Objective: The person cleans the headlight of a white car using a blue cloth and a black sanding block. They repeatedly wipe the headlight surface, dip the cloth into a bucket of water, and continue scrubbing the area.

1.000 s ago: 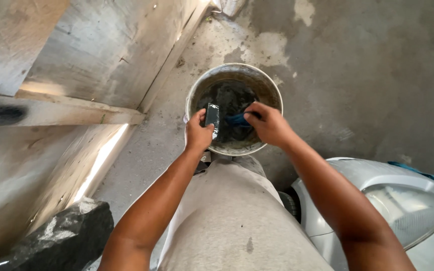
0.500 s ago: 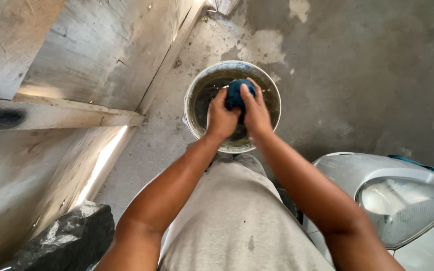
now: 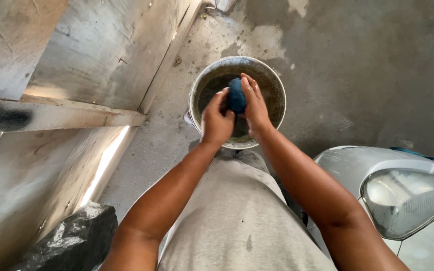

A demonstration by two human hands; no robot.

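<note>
Nearest the camera: grey shirt front [image 3: 237,221], 2 bare forearms reaching forward and down. Bottom left, a dark rock or lump [image 3: 69,241] against the wooden boards [image 3: 76,60]. Bottom right, the silver front of a car with its headlight [image 3: 405,200].

Mid-field: both hands meet over the bucket. Left hand [image 3: 216,120] is curled, fingers closed round the near side of a dark blue cloth [image 3: 236,95]. Right hand [image 3: 254,108] lies flatter, fingers extended along the cloth's far side, palm pressing inward. The 2 hands are pressed together on the cloth, which is balled into 1 tight wad between them, held above the bucket's opening and not touching the rim.

The cloth: judged soft and fully compressible, likely wet and so heavier than it looks, possibly slick. It has no stiff part; best held as a whole bundle in the palms, since a loose corner would sag and drip.

Below the hands: a round metal bucket [image 3: 277,90], rim pale, inside dark with murky water; depth cannot be told. It stands on the concrete floor [image 3: 357,75], just beside the base of the boards.

Far: stained grey concrete, lighter patches toward the top edge.
</note>
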